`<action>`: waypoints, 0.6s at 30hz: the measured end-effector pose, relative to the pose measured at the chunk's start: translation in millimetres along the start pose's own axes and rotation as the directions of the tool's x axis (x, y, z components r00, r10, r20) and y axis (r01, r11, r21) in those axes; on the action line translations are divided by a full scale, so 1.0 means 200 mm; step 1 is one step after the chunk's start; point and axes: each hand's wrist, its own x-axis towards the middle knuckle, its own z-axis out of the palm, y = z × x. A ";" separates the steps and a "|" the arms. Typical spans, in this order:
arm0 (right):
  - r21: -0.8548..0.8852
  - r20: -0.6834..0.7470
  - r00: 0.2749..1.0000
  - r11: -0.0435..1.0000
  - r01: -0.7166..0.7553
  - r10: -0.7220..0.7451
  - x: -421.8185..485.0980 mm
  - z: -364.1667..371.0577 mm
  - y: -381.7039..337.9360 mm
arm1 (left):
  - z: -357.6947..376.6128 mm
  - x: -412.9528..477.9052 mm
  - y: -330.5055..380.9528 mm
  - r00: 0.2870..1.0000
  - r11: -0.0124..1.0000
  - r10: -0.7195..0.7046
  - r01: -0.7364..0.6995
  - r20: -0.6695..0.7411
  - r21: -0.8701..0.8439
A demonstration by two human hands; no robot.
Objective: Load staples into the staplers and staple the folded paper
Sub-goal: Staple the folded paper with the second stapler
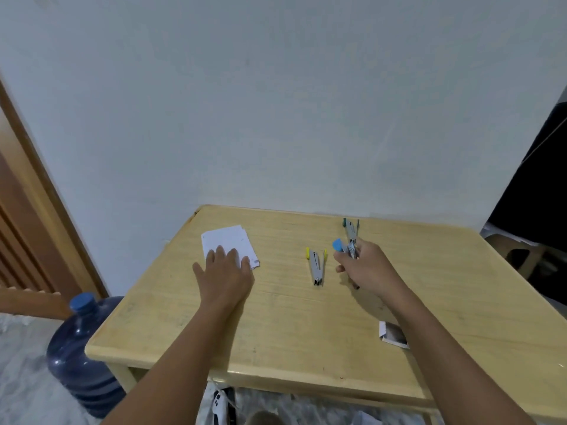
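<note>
A blue water jug [82,348] stands on the floor beside the worktop [276,332]. On the far left part of the worktop lies the folded paper [228,239]. The left hand [225,271] rests flat on its near edge, fingers straight and spread — most likely pinning it so the fold holds until a stapler comes. Toward the middle the yellow-tipped stapler [317,266] lies alone, splayed in a V, which would leave its channel open for loading. Right of it the right hand [365,265] has its fingers curled round the blue-capped stapler [338,245]. A grey metal arm [351,228] with greenish tips reaches past the fingers, and I cannot tell whether it belongs to the same tool. Near the right forearm lies a small packet [394,332] — possibly the staples.
</note>
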 end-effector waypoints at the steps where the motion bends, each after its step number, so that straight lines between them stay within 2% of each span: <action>1: -0.061 -0.017 1.000 0.998 0.015 -0.016 0.08 0.01 0.00 | 0.00 0.00 0.00 1.000 1.000 0.007 -0.007 -0.015 -0.007; 5: -0.339 -0.069 0.996 0.940 0.024 -0.051 0.38 0.05 0.01 | 0.01 -0.01 0.00 0.999 0.999 0.022 -0.023 -0.025 -0.034; 10: -0.552 -0.102 0.994 0.833 -0.024 -0.040 0.60 0.17 -0.02 | 0.03 0.01 -0.01 1.000 0.999 0.020 -0.021 -0.016 -0.026; 14: -0.596 -0.153 0.986 0.802 -0.037 -0.069 0.68 0.23 -0.04 | 0.04 0.02 -0.01 0.999 0.999 0.024 -0.026 -0.031 -0.041; 18: -0.568 -0.180 0.981 0.821 -0.048 -0.068 0.68 0.24 -0.04 | 0.03 0.02 -0.01 0.999 0.998 0.020 -0.022 -0.034 -0.058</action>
